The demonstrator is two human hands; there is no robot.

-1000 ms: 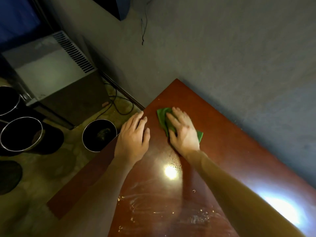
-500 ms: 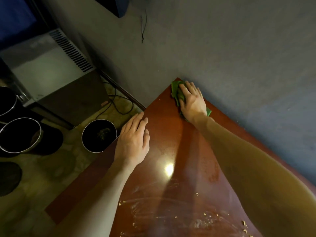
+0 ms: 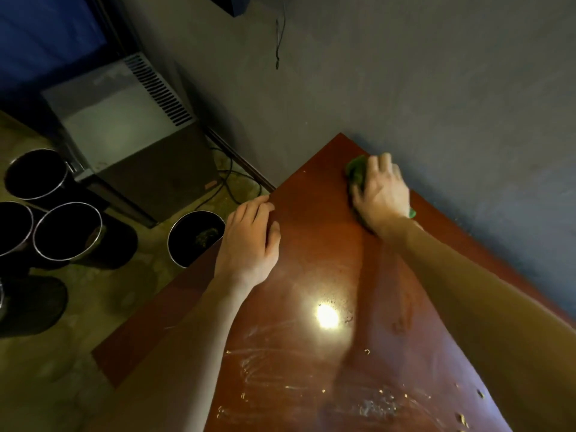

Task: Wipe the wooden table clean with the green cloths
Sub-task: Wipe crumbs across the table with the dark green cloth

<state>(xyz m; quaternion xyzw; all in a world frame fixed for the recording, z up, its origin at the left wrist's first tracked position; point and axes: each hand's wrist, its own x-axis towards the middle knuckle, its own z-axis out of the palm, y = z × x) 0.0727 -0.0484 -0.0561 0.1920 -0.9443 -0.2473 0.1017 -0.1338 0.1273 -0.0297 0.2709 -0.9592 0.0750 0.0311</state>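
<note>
The reddish wooden table (image 3: 311,232) fills the lower right, its far corner against the grey wall. A green cloth (image 3: 357,171) lies near that corner under my right hand (image 3: 380,194), which presses it flat on the wood with straight fingers; only the cloth's left part and a small tip by my wrist show. My left hand (image 3: 249,241) rests flat on the table's left edge, fingers straight, holding nothing. Crumbs and smears (image 3: 374,403) cover the near part of the tabletop.
On the floor to the left stand several dark metal-rimmed buckets; the nearest bucket (image 3: 194,236) is right beside the table's edge. A grey appliance (image 3: 131,132) with a vent sits by the wall, cables (image 3: 227,179) trailing behind it. A cord (image 3: 277,42) hangs down the wall.
My right hand slid the cloth from the table's middle up to the far corner, then slightly right along the wall edge. My left hand has stayed in place.
</note>
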